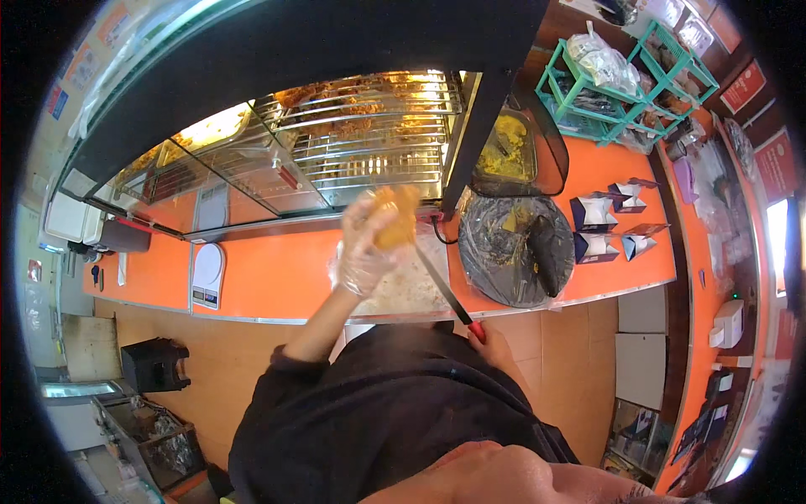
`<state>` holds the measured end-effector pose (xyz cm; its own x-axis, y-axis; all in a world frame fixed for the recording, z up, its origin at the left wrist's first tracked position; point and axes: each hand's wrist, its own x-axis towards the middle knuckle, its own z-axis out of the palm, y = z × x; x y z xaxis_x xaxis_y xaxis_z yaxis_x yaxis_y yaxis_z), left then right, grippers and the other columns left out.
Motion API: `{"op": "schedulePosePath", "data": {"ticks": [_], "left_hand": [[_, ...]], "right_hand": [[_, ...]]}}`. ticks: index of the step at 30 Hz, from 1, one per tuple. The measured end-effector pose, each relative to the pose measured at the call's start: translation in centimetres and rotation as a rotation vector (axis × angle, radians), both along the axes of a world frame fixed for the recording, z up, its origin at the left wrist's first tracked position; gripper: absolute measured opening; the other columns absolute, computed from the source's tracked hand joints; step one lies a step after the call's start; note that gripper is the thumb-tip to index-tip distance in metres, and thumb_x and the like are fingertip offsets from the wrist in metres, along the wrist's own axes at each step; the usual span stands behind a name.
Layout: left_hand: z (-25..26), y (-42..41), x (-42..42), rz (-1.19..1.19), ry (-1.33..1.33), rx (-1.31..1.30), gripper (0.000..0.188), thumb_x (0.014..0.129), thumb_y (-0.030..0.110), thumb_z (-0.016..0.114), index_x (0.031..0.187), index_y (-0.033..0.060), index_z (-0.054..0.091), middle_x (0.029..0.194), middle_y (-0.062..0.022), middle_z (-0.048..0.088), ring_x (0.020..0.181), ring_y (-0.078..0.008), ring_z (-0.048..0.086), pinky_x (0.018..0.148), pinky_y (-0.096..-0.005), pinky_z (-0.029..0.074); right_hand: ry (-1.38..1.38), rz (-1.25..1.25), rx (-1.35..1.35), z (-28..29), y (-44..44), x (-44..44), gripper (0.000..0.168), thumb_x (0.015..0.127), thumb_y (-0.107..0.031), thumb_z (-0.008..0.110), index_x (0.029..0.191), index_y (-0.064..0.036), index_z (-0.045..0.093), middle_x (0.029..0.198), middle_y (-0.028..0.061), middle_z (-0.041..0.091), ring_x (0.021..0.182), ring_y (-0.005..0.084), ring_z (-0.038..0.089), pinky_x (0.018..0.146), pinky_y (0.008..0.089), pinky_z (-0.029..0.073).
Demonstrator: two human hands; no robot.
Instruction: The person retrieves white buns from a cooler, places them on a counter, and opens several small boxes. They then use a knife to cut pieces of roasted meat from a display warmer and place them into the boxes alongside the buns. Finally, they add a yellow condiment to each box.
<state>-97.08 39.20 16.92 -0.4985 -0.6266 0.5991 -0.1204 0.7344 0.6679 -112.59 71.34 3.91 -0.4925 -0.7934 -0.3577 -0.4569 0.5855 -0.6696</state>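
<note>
My left hand (pixel 366 242), in a clear plastic glove, is raised above the counter and grips a golden-brown piece of food (pixel 395 214), probably fried, blurred in the picture. In my right hand (pixel 494 346) is the red handle of a long knife (pixel 442 286). Its blade slants up and left, and the tip appears at the lower edge of the food; whether they touch I cannot tell. Below the food lies a pale, stained cutting board (pixel 403 293) on the orange counter (pixel 271 271).
A heated display cabinet with wire racks (pixel 378 135) of browned food stands directly ahead. Right of the board are a round, black plastic-covered item (pixel 504 233), a tray of yellow food (pixel 504 148), several small boxes (pixel 595 214) and green baskets (pixel 592 107). A digital scale (pixel 208 271) sits left.
</note>
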Motion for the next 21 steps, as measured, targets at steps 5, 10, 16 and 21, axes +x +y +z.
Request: {"op": "schedulePosePath", "data": {"ticks": [5,10,16,21], "left_hand": [[-14.2,0.7,1.4,-0.596,-0.21,0.528,0.05,0.076,0.024,0.082,0.122,0.0166,0.063,0.123,-0.0117,0.058,0.117,-0.028,0.055,0.104,-0.0393,0.044],[-19.5,-2.4,3.3,-0.642,-0.392,-0.095,0.02,0.084,0.022,0.068,0.103,0.0155,0.068,0.112,-0.0058,0.066,0.105,-0.0276,0.063,0.095,-0.0397,0.05],[-17.7,-4.8,3.8,-0.017,-0.254,-0.297,0.008,0.082,0.015,0.063,0.086,0.0123,0.07,0.093,-0.0093,0.068,0.091,-0.0311,0.064,0.081,-0.0445,0.052],[-16.2,-5.8,-3.0,-0.218,-0.562,-0.027,0.012,0.082,0.015,0.057,0.08,0.0072,0.067,0.087,-0.0159,0.068,0.083,-0.034,0.065,0.076,-0.046,0.052]], "right_hand": [[-0.031,-0.107,-0.051,-0.6,0.5,1.0,0.028,0.095,-0.025,0.065,0.111,-0.004,0.059,0.086,0.0231,0.065,0.08,0.0367,0.066,0.071,0.0409,0.05],[-0.066,0.02,-0.033,-0.4,-3.2,2.0,0.028,0.095,-0.028,0.062,0.111,-0.006,0.052,0.095,0.0263,0.067,0.091,0.045,0.064,0.074,0.0502,0.049],[0.06,0.221,0.028,-1.7,-7.0,3.9,0.028,0.097,-0.029,0.059,0.107,-0.007,0.045,0.085,0.0278,0.066,0.085,0.049,0.063,0.071,0.0535,0.048],[0.094,0.257,0.114,-0.7,-7.6,4.2,0.028,0.1,-0.032,0.053,0.105,-0.006,0.044,0.082,0.0289,0.065,0.081,0.0487,0.064,0.069,0.0545,0.048]]}}
